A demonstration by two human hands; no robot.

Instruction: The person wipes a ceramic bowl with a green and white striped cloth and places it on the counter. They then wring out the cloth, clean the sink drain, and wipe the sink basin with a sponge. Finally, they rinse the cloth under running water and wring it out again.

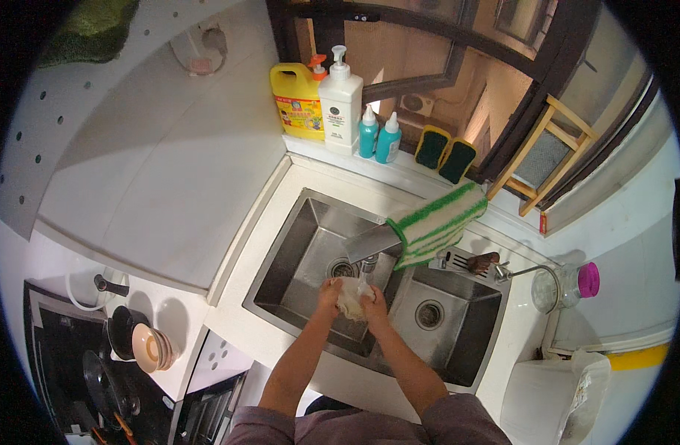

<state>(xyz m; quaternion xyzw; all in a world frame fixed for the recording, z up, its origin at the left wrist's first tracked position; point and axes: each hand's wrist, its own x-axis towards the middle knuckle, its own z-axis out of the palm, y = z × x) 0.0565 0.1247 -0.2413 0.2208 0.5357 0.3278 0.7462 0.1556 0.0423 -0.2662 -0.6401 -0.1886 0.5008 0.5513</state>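
Over the left basin of a stainless-steel double sink [292, 303], both my hands hold a pale, limp-looking cloth [351, 300]. Its ragged lower edge hangs between them. My left hand [330, 295] grips the left side and my right hand [374, 303] the right side; some fingers are hidden behind it. Just above the cloth is the spout [367, 262] of a broad grey faucet [375, 242], with what looks like water falling onto the cloth. A green-and-white striped towel [443, 222] drapes over the faucet's rear part.
The right basin [448, 334] has a drain [429, 315]. Behind, the sill bears a yellow jug [298, 103], a white pump bottle [341, 111], two teal bottles [388, 142] and two sponges [458, 160]. A thin curved tap [540, 270] and glass jar [568, 286] stand right; stacked bowls [150, 347] left.
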